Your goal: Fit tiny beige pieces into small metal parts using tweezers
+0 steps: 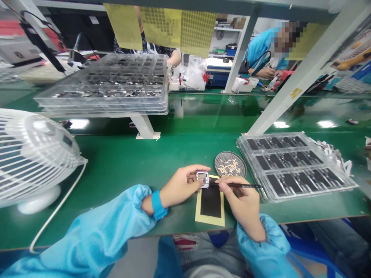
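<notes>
Two blue sleeves (98,227) reach up from the bottom edge, which cuts both off. One left hand (179,185) pinches one small pale case (203,178) between thumb and fingers, above one black pad (211,206) on one yellow sheet (208,221). One right hand (243,202) pinches one thin black tool (245,185), pointed at the case; whether its tip touches is too small to tell. Just beyond sits one round dish (241,159) of beige bits (230,168), too many and small to count. To the right, one clear tray (313,193) holds dark parts in three rows. At left, one white fan (43,150) is cut off by the frame. Beyond, three yellow papers (198,33) partly hide one of two co-workers (257,46); the other's face is pixelated.
</notes>
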Available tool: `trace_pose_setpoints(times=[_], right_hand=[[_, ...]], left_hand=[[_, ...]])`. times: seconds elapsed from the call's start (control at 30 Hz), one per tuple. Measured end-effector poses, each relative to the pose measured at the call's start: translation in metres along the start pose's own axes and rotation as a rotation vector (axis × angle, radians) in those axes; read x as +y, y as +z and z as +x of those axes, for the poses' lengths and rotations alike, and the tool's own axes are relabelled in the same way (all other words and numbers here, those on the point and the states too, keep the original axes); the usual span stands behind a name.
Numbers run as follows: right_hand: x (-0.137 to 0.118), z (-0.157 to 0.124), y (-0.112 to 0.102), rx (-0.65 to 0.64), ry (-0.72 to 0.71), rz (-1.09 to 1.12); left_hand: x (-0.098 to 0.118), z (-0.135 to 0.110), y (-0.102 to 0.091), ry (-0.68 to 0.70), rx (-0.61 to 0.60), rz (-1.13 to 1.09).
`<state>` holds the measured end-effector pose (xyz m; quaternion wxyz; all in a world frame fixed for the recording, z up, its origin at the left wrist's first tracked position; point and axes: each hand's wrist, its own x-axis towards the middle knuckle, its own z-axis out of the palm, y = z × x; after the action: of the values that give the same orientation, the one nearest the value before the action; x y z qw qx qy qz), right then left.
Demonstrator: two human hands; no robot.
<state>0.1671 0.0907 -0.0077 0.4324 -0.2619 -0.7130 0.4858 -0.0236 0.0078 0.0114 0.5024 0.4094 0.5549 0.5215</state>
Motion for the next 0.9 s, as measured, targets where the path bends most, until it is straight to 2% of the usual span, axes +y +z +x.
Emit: trace_pose_setpoints(times=[0.2,0.33,0.4,0.47,0.53,0.6,0.67,0.7,0.77,0.83,0.9], right_hand=[[-0.001,0.002,0.001,0.029,0.11,0.001],[-0.008,-0.006,0.0,0.0,0.109,0.17],[-0.014,-0.011,-0.009,-0.012,0.093,0.268],[-0.022,-0.011,-0.03,0.032,0.043,0.329],[-0.032,-0.005,-0.066,0.143,-0.013,0.284],[-0.041,0.007,-0.11,0.307,0.001,0.06],[-0.048,0.017,-0.151,0.466,0.085,-0.276],[-0.05,0.02,-0.165,0.46,0.106,-0.463],[-0.051,0.019,-0.175,0.286,0.18,-0.738],[-0.049,0.012,-0.166,0.032,0.221,-0.892],[-0.049,0.005,-0.15,-0.118,0.208,-0.955]], left_hand=[[-0.004,0.002,-0.003,0.017,0.028,0.043],[-0.002,0.004,-0.006,0.008,0.062,0.072],[-0.002,0.006,-0.007,-0.015,0.051,0.053],[-0.002,0.007,-0.008,-0.042,0.033,0.028],[-0.001,0.008,-0.008,-0.057,0.03,0.04],[0.001,0.007,-0.007,-0.059,0.048,0.114],[0.004,0.006,-0.007,-0.051,0.075,0.188],[0.005,0.006,-0.008,-0.047,0.087,0.208],[0.006,0.007,-0.008,-0.047,0.094,0.217],[0.003,0.008,-0.01,-0.058,0.083,0.222],[-0.002,0.011,-0.011,-0.063,0.066,0.222]])
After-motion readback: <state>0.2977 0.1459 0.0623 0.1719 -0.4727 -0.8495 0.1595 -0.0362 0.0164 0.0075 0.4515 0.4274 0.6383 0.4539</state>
